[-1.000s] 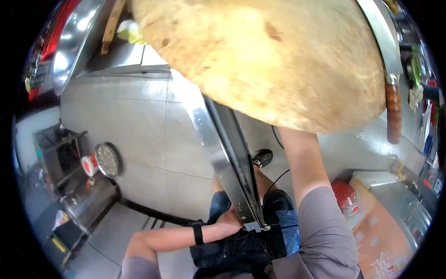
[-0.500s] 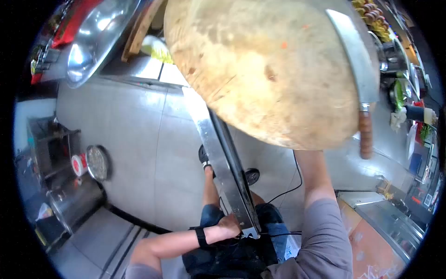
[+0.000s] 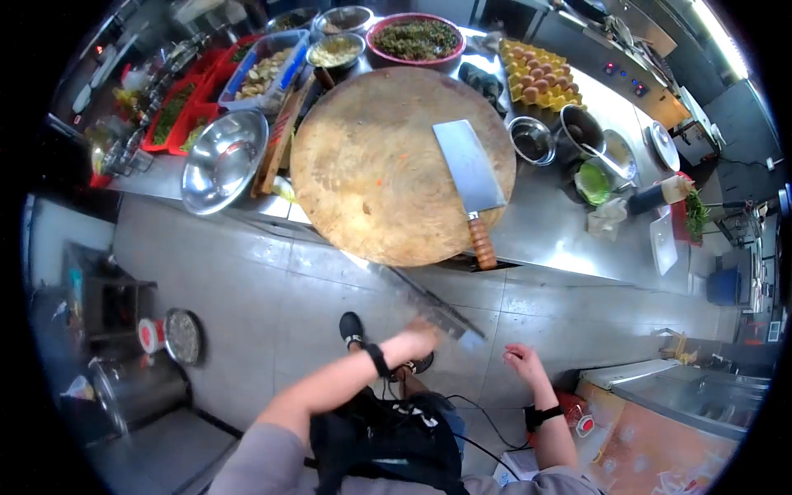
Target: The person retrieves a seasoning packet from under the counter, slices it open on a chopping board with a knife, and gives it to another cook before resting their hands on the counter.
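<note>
My left hand (image 3: 421, 335), blurred by motion, is closed at the near end of a long narrow metal drawer (image 3: 441, 307), also smeared. The drawer juts out from under the counter, below the chopping board. My right hand (image 3: 522, 361) hangs over the floor to the right of it, fingers loosely bent and apart, holding nothing. Above both hands lies a thick round wooden chopping board (image 3: 371, 165) with small orange bits on it. A cleaver (image 3: 470, 167) rests flat on its right side, its wooden handle projecting past the near edge.
Left of the board are a steel bowl (image 3: 224, 162), red bins (image 3: 175, 115) and a blue-rimmed tub (image 3: 264, 70). Behind it sits a red basin of chopped greens (image 3: 417, 40). To the right are a yellow egg tray (image 3: 540, 76), steel pots (image 3: 582, 128) and a dark bottle (image 3: 652, 196).
The drawer has moved away from my body toward the counter, along with my left hand. My right hand has come out from beneath the board's edge, and the view has tilted up.
</note>
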`<state>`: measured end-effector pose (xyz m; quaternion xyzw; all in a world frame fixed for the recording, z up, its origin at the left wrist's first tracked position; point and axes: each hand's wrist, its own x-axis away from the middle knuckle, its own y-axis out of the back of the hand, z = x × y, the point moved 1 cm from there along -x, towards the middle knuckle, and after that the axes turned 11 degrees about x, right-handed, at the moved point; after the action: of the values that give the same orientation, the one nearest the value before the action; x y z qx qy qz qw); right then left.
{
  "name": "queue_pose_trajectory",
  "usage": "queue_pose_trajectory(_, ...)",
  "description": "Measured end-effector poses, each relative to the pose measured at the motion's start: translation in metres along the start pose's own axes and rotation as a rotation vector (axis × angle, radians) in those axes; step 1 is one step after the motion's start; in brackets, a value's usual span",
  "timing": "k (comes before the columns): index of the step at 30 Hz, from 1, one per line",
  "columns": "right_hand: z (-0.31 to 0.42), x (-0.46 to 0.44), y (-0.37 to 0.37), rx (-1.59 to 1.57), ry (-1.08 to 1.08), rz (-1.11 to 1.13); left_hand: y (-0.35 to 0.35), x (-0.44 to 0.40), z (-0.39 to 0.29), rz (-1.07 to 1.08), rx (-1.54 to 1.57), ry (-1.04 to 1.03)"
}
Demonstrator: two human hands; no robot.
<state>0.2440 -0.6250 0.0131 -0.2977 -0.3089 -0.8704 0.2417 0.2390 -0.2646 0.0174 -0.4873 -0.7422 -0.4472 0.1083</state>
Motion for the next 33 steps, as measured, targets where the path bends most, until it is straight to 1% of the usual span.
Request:
queue_pose_trajectory(1, 0.007, 0.018, -0.003, -0.014, -0.022, -0.002, 0.006, 0.003, 0.0, -0.136, -0.004, 0.036)
queue_pose_trajectory(2, 0.012, 0.036, -0.004, -0.026, -0.042, -0.003, 0.023, 0.012, -0.001, -0.251, -0.084, 0.034)
queue_pose_trajectory(3, 0.009, 0.04, -0.009, 0.072, 0.032, -0.008, 0.042, 0.024, -0.005, -0.283, -0.124, 0.042)
queue_pose_trajectory(4, 0.019, 0.049, -0.008, 0.075, 0.05, -0.009, 0.059, 0.038, -0.014, -0.295, -0.133, 0.053)
queue_pose_trajectory(6, 0.057, 0.058, -0.015, 0.153, 0.13, -0.048, 0.104, 0.071, -0.026, -0.32, 0.103, 0.072)
queue_pose_trajectory(7, 0.091, 0.067, -0.012, 0.166, 0.184, -0.072, 0.117, 0.089, -0.03, -0.425, 0.143, -0.005)
queue_pose_trajectory(8, 0.109, 0.063, -0.007, 0.169, 0.199, -0.071, 0.126, 0.101, -0.028, -0.437, 0.138, 0.003)
queue_pose_trajectory(10, 0.138, 0.061, -0.012, 0.374, 0.357, -0.194, 0.14, 0.123, -0.016, -0.752, 0.38, -0.236)
queue_pose_trajectory(12, 0.175, 0.057, -0.011, 0.206, 0.45, -0.116, 0.169, 0.159, -0.026, -0.923, 0.417, -0.226)
queue_pose_trajectory(14, 0.189, 0.042, -0.022, 0.285, 0.678, -0.239, 0.189, 0.181, -0.024, -1.047, 0.485, -0.09)
queue_pose_trajectory(16, 0.243, 0.065, -0.02, 0.273, 0.517, -0.111, 0.211, 0.203, -0.024, -1.181, 0.447, -0.209)
queue_pose_trajectory(17, 0.255, 0.071, -0.023, 0.262, 0.488, -0.104, 0.225, 0.215, -0.032, -1.186, 0.491, -0.242)
queue_pose_trajectory(19, 0.27, 0.08, -0.025, 0.258, 0.541, -0.131, 0.235, 0.229, -0.041, -1.18, 0.543, -0.294)
queue_pose_trajectory(21, 0.272, 0.085, -0.022, 0.277, 0.505, -0.144, 0.245, 0.232, -0.042, -1.241, 0.546, -0.412)
queue_pose_trajectory(22, 0.271, 0.086, -0.02, 0.297, 0.479, -0.134, 0.248, 0.228, -0.04, -1.223, 0.549, -0.438)
queue_pose_trajectory(24, 0.257, 0.084, -0.015, 0.323, 0.434, -0.198, 0.251, 0.219, -0.038, -1.201, 0.545, -0.47)
queue_pose_trajectory(26, 0.241, 0.083, -0.009, 0.342, 0.378, -0.269, 0.253, 0.207, -0.04, -1.128, 0.535, -0.496)
queue_pose_trajectory(28, 0.224, 0.086, 0.0, 0.314, 0.314, -0.299, 0.249, 0.187, -0.042, -1.068, 0.446, -0.511)
queue_pose_trajectory(30, 0.208, 0.092, 0.013, 0.288, 0.242, -0.324, 0.244, 0.163, -0.05, -1.019, 0.458, -0.545)
queue_pose_trajectory(32, 0.193, 0.09, 0.031, 0.264, 0.199, -0.347, 0.239, 0.141, -0.06, -0.977, 0.389, -0.544)
queue_pose_trajectory(33, 0.18, 0.088, 0.042, 0.234, 0.169, -0.367, 0.235, 0.125, -0.065, -0.891, 0.425, -0.517)
